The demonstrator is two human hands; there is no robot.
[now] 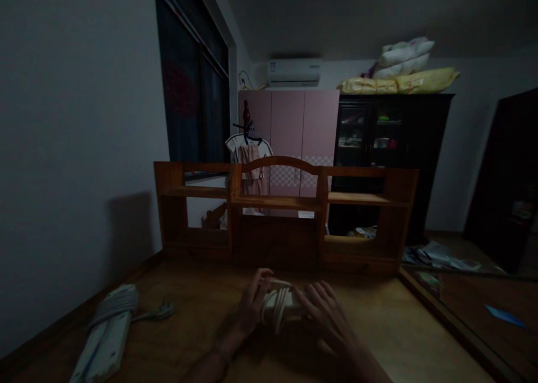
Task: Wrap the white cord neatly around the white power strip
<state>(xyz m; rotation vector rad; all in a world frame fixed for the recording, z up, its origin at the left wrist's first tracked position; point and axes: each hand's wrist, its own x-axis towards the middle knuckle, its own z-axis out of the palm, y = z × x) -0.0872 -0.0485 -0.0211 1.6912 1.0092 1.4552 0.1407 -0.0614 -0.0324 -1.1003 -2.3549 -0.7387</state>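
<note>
A pale yellow-brown wooden table (386,316) fills the lower view, backed by a low brown wooden shelf unit (277,202) with an arched middle. At 6 o'clock, above the table, a cream, block-shaped bundle wound with pale cord (279,306) sits between the left hand (251,300) and the right hand (325,310), the fingers of both grasping it from either side. At 8 o'clock lies a long white power strip (105,338) wrapped in grey cable, its plug toward the centre. The room is dim: dark window (197,86) at 10 to 11 o'clock, pink panelled wardrobe (288,122) near 12, black glazed cabinet (420,148) toward 3. Small markings on the white wall-mounted air conditioner (294,74) at 12 are too small to read.
</note>
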